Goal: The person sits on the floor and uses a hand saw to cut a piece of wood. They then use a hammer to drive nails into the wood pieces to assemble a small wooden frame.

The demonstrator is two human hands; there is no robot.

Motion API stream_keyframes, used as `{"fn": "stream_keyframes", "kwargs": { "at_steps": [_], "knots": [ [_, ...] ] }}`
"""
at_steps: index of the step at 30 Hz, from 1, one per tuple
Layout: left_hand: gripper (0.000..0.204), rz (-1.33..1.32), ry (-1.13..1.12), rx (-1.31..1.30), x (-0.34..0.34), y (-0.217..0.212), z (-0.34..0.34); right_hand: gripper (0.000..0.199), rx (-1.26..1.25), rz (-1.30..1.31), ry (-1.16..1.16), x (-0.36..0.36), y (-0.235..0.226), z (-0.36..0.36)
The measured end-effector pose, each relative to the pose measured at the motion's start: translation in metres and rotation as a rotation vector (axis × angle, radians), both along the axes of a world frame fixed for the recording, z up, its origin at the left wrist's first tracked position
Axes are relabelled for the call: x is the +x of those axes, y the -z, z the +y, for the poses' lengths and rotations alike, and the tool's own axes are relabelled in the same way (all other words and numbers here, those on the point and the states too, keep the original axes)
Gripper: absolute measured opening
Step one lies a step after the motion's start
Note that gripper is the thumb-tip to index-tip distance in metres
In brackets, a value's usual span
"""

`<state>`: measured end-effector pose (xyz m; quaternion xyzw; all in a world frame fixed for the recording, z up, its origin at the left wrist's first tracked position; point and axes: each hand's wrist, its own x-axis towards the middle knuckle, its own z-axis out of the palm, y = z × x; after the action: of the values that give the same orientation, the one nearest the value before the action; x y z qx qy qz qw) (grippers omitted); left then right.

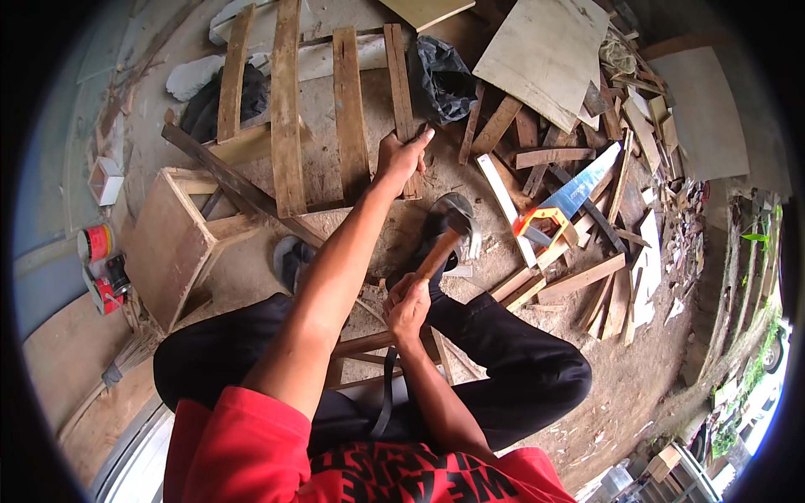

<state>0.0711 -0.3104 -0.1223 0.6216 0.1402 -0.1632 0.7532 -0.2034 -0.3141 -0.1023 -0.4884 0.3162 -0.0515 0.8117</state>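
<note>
Head cam looking straight down at someone sitting on a low stool over a dirt floor covered in scrap wood. Left hand (401, 159) is stretched out far and clamped around the near end of a slat (401, 92), the rightmost one of a rough pallet (285, 109) lying flat. Right hand (408, 306) is closer in, fisted around the wooden handle of a hammer (449, 230), with the metal head pointing away, just near of the slat end and over a sandalled foot (444, 220). The other foot (289, 260) sits left of that, next to an open wooden box (172, 243). Off to the right there's a handsaw (570, 197) with an orange grip lying on a heap of offcuts (620, 277). A couple of cans (101, 268) sit at the far left edge.
</note>
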Motion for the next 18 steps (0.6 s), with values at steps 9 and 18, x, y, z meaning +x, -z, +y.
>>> {"fn": "stream_keyframes", "kwargs": {
  "at_steps": [9,18],
  "knots": [
    [0.032,0.01,0.008,0.022,-0.005,-0.005,0.001,0.041,-0.494,-0.034,-0.183,0.004,0.004,-0.012],
    [0.034,0.001,0.019,0.031,-0.005,-0.005,-0.001,0.042,-0.509,0.063,-0.275,0.005,0.005,-0.025]
  ]
}}
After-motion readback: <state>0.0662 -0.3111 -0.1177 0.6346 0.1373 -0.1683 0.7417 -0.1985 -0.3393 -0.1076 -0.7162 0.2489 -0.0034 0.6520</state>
